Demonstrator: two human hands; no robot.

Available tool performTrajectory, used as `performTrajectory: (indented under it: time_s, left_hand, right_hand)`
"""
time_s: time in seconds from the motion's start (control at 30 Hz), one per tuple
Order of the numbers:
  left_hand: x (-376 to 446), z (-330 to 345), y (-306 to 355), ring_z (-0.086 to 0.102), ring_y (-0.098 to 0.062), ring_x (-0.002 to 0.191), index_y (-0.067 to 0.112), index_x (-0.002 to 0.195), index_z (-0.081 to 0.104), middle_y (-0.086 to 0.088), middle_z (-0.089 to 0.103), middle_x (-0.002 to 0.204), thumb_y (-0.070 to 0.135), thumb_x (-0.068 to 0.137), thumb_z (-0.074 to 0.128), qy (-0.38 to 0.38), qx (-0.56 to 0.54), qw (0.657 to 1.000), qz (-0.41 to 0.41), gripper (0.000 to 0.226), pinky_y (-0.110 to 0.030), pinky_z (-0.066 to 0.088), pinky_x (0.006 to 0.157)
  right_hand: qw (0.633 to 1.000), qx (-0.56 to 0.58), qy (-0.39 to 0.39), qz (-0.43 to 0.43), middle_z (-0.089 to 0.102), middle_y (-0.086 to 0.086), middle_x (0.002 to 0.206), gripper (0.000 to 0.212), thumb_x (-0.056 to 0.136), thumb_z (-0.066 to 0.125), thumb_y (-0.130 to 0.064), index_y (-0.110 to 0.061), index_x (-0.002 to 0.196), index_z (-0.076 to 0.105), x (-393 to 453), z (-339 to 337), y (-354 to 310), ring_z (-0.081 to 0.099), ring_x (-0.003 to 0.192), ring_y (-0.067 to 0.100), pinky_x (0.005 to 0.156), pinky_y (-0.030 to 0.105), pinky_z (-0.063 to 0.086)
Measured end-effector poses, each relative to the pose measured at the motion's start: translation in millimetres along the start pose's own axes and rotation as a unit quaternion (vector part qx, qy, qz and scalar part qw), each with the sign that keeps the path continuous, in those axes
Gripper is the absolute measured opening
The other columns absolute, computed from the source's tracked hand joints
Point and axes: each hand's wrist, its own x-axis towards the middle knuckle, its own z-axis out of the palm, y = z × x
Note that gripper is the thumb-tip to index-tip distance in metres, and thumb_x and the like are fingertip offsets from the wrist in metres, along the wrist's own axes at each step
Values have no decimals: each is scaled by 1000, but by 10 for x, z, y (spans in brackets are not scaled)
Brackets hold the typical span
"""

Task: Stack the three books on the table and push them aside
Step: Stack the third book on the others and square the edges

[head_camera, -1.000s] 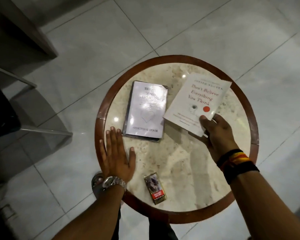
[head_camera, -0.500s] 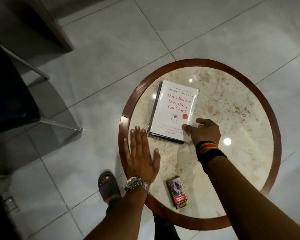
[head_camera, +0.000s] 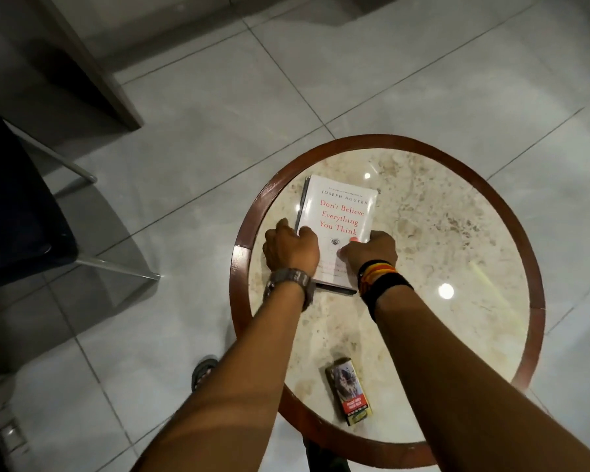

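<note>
Head view: a round counter (head_camera: 457, 233) with a mottled cream stone top and a reddish-brown wooden rim is seen from above. On its left part lies a stack of books (head_camera: 338, 233), near the rim. The top book (head_camera: 344, 212) is white, with "JOSEPH NGUYEN" printed in dark letters and "Don't Believe Everything You Think" in red; a small red dot is partly visible by the right hand. Dark edges of a book beneath (head_camera: 336, 290) are seen along the left side and at the near corner; how many books lie underneath cannot be told.

The left hand (head_camera: 292, 248) is curled against the stack's left edge, and the right hand (head_camera: 370, 252) is set on the cover at the right edge; each grip is closed onto the stack. A watch (head_camera: 290, 282) is worn on the left wrist and dark and orange bands (head_camera: 380, 279) on the right.

A small printed packet (head_camera: 348, 391) lies near the counter's near rim, well apart from the books.
</note>
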Motion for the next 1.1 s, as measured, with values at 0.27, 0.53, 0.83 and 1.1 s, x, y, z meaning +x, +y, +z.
performTrajectory:
  time_s: [0.27,0.53,0.83,1.1]
  left_hand:
    - [146,-264,156,73,-33,113,13,116,71,-6,76,121,41,97,73,-121,-13,992,11,34,-43,61,97]
    - [-433,-130,315,72,0,102,43,134,41,25,64,120,33,105,64,-59,-38,950,303,38,-21,65,70]
    - [-393,357,-105,52,-32,149,11,166,27,-13,46,165,11,107,56,25,39,952,304,65,-42,59,106]
    - [-649,631,315,63,-24,129,20,150,51,-4,63,143,26,106,60,55,-48,970,233,45,-29,63,85]
  right_hand:
    - [981,135,-132,34,73,19,122,47,72,75,19,3,116,68,123,-258,125,69,101,36,88,45,58]
    - [947,156,23,-280,64,-5,121,44,94,68,-16,-20,134,50,-236,-677,74,62,110,15,96,32,54]
    - [950,74,33,-300,61,1,141,44,103,51,-10,-21,146,47,-22,-673,399,62,122,18,108,37,51]
    - [955,92,3,-283,67,-3,121,30,103,53,-27,-29,132,61,133,-1137,353,66,106,19,95,41,60]
